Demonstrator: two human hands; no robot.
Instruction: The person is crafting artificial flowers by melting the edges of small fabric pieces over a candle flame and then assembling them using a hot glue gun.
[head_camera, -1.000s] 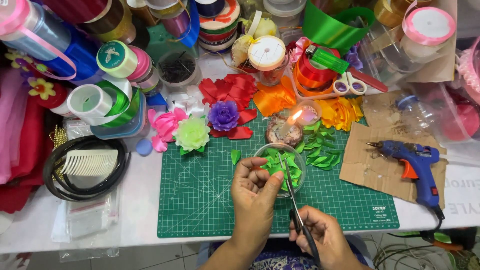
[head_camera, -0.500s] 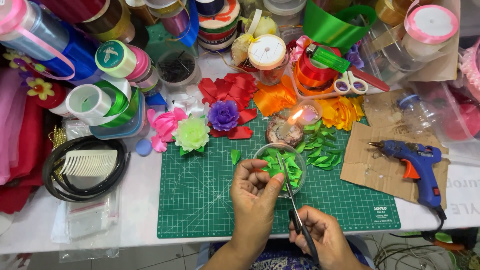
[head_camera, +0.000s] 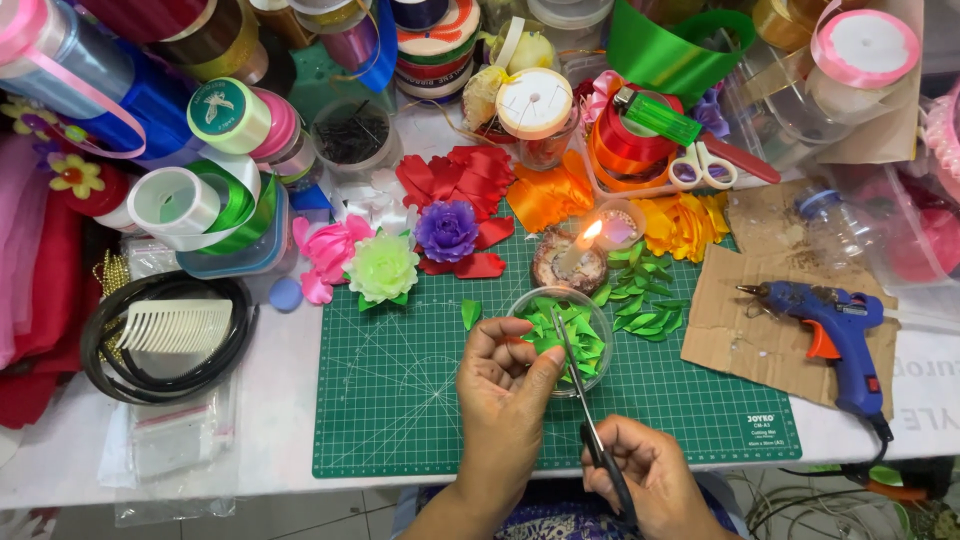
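While I look down from the head camera, the white bench (head_camera: 280, 420) fills the view, crowded along its far edge with ribbon spools (head_camera: 230, 115) in many colours. A green cutting mat (head_camera: 400, 400) lies at its middle. To the right, a blue glue gun (head_camera: 835, 330) rests on a piece of brown cardboard (head_camera: 760, 350). To the left, black hairbands (head_camera: 165, 345) ring a white comb (head_camera: 180, 325). Ribbon flowers (head_camera: 385, 265) in pink, pale green and purple sit at the mat's far edge, near a lit candle (head_camera: 580, 245).

Just below the candle stands a small clear bowl (head_camera: 600, 330) of green ribbon leaves (head_camera: 580, 345), with more leaves loose beside it. My left hand (head_camera: 505, 385) is curled in front of the bowl, fingertips pinched narrowly together; I cannot tell for sure what they hold, though it seems a small green piece. My right hand (head_camera: 650, 480) is closed around the handles of dark scissors (head_camera: 585, 405), whose blades point up past the left thumb and over the bowl.

In my judgement the risks are close: the blades lie almost against the left thumb, so a careless snip could nick it. The flame burns just beyond the bowl, and ribbon or fingers pushed forward could scorch. A nudge from either hand could tip the light bowl.
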